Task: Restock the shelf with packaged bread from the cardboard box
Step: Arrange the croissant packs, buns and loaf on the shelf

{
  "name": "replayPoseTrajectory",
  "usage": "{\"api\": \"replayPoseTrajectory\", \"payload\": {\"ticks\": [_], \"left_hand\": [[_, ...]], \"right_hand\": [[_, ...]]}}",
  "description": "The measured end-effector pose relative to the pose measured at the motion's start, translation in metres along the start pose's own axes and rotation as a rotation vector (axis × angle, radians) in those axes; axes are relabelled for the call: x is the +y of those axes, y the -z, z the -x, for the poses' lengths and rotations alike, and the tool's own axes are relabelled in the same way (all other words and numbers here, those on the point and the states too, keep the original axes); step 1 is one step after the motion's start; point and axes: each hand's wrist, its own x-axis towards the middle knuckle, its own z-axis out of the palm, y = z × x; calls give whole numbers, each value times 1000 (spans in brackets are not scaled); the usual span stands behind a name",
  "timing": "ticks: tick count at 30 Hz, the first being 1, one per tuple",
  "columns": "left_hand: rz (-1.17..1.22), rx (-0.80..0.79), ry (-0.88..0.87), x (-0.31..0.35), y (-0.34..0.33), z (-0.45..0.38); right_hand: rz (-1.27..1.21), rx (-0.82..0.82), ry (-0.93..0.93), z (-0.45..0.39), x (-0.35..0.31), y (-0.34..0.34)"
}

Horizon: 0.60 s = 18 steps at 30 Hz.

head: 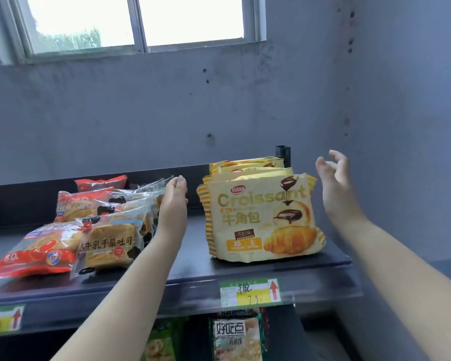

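Observation:
A row of yellow croissant bags [261, 217] stands upright on the dark top shelf [193, 256], at its right end. My left hand [173, 196] hovers just left of the row, fingers straight, holding nothing. My right hand [333, 178] is raised to the right of the row, fingers loosely spread, apart from the bags. To the left lie clear toast packs [110, 243] and red bread packs [37, 254]. The cardboard box is not in view.
A grey wall and a window rise behind the shelf. A black shelf post [283, 155] stands behind the croissant bags. Price tags [250, 293] line the shelf's front edge. More snack packs [235, 337] sit on the shelf below.

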Motion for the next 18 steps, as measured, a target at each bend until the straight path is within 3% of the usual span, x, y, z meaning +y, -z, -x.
{"api": "replayPoseTrajectory", "payload": {"ticks": [4, 7, 14, 18], "left_hand": [[64, -96, 154, 13, -15, -17], [128, -186, 223, 17, -29, -18], [184, -165, 219, 8, -30, -25], [141, -100, 138, 14, -21, -43]], "right_hand": [[13, -187, -251, -34, 1, -7], [19, -326, -289, -38, 2, -20], [51, -369, -236, -37, 9, -31], [78, -284, -149, -52, 3, -23]]}}
